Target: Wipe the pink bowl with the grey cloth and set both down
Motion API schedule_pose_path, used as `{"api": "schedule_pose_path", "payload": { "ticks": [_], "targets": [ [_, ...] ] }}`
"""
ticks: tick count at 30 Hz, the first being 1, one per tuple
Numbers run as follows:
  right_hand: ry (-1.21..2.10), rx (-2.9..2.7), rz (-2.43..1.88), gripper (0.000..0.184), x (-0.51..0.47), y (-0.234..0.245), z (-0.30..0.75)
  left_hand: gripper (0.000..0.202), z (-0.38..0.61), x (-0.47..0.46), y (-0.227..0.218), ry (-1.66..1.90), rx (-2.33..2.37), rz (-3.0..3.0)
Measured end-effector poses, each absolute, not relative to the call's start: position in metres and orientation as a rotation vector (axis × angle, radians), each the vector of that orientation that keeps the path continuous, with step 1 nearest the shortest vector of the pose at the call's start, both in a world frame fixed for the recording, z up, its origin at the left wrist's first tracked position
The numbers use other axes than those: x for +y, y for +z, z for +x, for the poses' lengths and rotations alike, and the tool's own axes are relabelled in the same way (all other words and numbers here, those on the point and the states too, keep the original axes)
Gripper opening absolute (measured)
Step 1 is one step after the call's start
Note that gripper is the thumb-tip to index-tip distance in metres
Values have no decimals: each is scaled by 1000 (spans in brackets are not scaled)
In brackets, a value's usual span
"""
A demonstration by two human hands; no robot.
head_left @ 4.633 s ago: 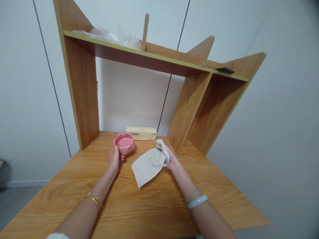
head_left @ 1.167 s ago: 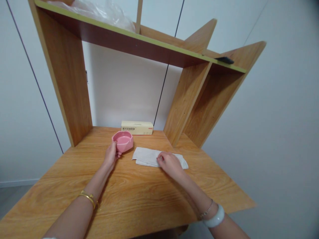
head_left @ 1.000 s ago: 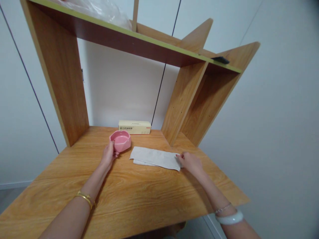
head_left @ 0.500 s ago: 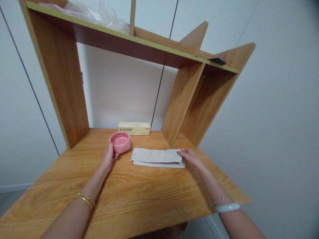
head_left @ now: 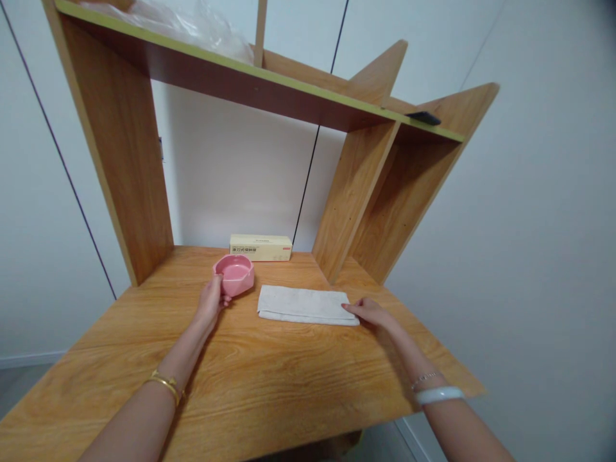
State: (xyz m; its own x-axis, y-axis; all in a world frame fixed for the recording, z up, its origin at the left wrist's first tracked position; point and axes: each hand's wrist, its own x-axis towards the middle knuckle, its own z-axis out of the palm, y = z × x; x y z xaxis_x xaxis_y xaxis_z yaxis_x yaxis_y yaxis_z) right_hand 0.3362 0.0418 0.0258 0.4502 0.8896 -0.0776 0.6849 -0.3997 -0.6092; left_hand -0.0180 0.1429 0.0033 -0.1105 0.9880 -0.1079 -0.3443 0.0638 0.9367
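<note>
My left hand [head_left: 212,298] is closed on the near left side of a pink ashtray [head_left: 235,285], its thumb over the faceted rim. The ashtray looks empty and tilts slightly toward me; whether its base touches the desk I cannot tell. To its right a light grey cloth [head_left: 303,304] lies folded into a long flat strip. At the cloth's right end, my right hand [head_left: 368,311] pinches the edge, with its fingertips on the top layer and the thumb mostly hidden.
Behind the ashtray, a cream box [head_left: 260,248] with printed lettering stands at the back of the wooden desk [head_left: 269,378]. A shelf [head_left: 269,80] spans overhead, bearing a clear plastic bag [head_left: 192,29] and a flat dark object [head_left: 424,118]. An upright wooden divider [head_left: 353,199] rises behind the cloth.
The cloth's top layer has come down toward me, so its near edge now almost meets the layer below. My right hand moved slightly downward with it. My left hand still holds the ashtray.
</note>
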Motion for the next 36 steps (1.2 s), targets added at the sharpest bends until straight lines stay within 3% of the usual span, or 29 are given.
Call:
{"api": "schedule_pose_path", "payload": {
  "ticks": [10, 14, 17, 24, 31, 36],
  "targets": [
    [465, -1347, -2241, 4, 71, 70, 306, 27, -18, 141, 4, 1407, 1085, 814],
    [166, -1469, -2263, 26, 89, 89, 256, 26, -18, 143, 4, 1399, 1097, 817],
    [22, -1709, -2253, 28, 95, 89, 202, 28, -18, 143, 3, 1409, 1099, 811],
    [204, -2028, -2099, 32, 97, 49, 135, 33, -17, 141, 3, 1414, 1079, 831],
    [43, -1995, -2013, 25, 106, 51, 170, 33, -17, 142, 1, 1412, 1086, 842],
    [243, -2056, -2041, 27, 120, 38, 185, 33, -18, 143, 1, 1410, 1084, 845]
  ]
}}
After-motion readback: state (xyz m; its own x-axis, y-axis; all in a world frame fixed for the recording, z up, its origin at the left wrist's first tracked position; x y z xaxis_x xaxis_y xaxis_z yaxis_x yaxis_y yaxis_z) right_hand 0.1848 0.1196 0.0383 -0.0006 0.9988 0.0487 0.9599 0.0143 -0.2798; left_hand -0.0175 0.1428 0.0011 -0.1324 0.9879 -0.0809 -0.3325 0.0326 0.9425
